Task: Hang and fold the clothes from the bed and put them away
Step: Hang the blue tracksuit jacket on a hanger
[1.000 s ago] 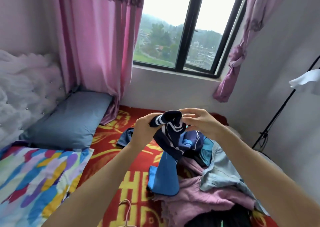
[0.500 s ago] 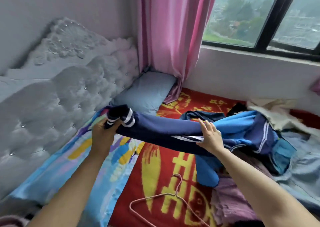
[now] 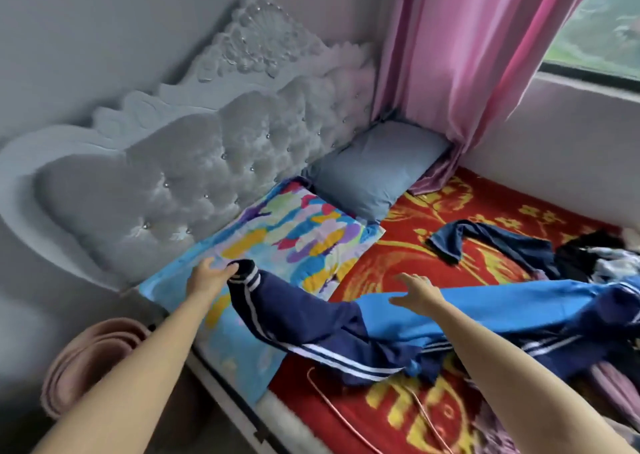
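A navy and bright blue track jacket [image 3: 433,318] with white stripes lies stretched across the red and yellow bed cover [image 3: 408,256]. My left hand [image 3: 207,278] grips its dark striped cuff [image 3: 244,271] over the colourful pillow. With fingers spread, my right hand [image 3: 417,291] rests flat on the light blue part of the jacket. A pink wire hanger [image 3: 408,419] lies on the cover below the jacket, partly hidden by it. More clothes [image 3: 595,256] are piled at the right edge.
A multicoloured pillow [image 3: 294,242] and a grey-blue pillow [image 3: 377,166] lie against the tufted white headboard [image 3: 194,162]. A pink curtain [image 3: 464,55] hangs by the window. A rolled pink mat [image 3: 86,356] stands beside the bed at the left.
The view has swung left and down. My left hand has drawn the sleeve out over the colourful pillow, and the jacket has dropped onto the bed. My right hand's fingers have spread.
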